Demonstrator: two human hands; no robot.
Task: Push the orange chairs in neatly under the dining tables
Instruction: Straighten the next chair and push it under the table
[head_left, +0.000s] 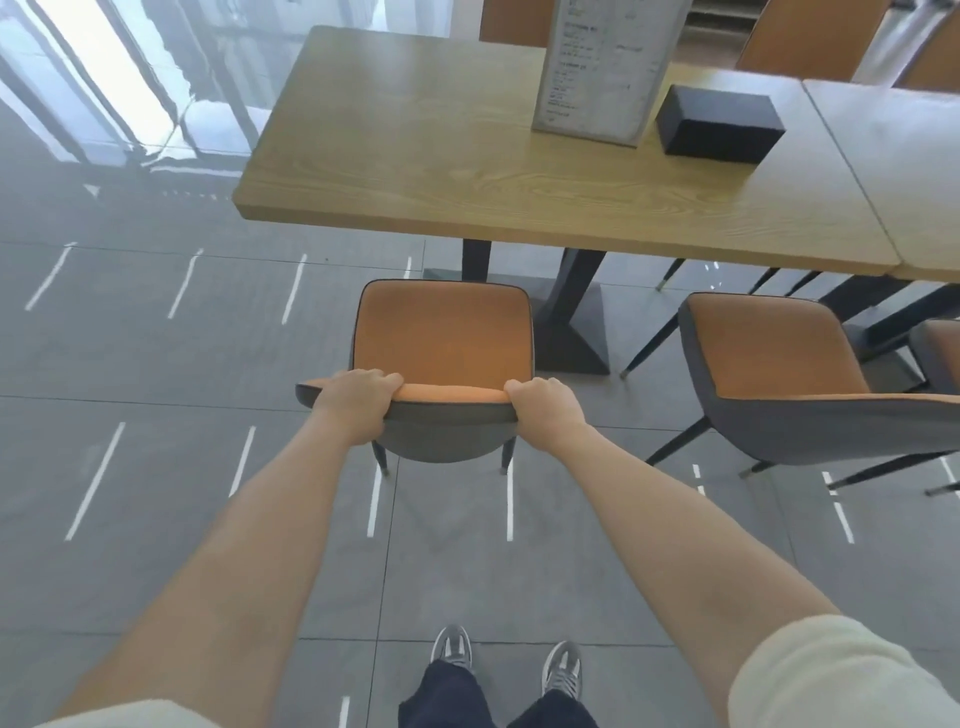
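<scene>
Orange chair (444, 338) sat just short of worktop (415, 145), left hand (358, 402) and right hand (545, 410) clamped on backrest corners, second chair (779, 348) right.

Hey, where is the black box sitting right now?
In the head view, the black rectangular box sits upper right on the light wooden dining table, just right of the upright menu stand.

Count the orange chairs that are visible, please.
6 chairs: the centre chair, the chair right of it, a sliver at the right edge, and three backs beyond the table. Others may be hidden.
</scene>
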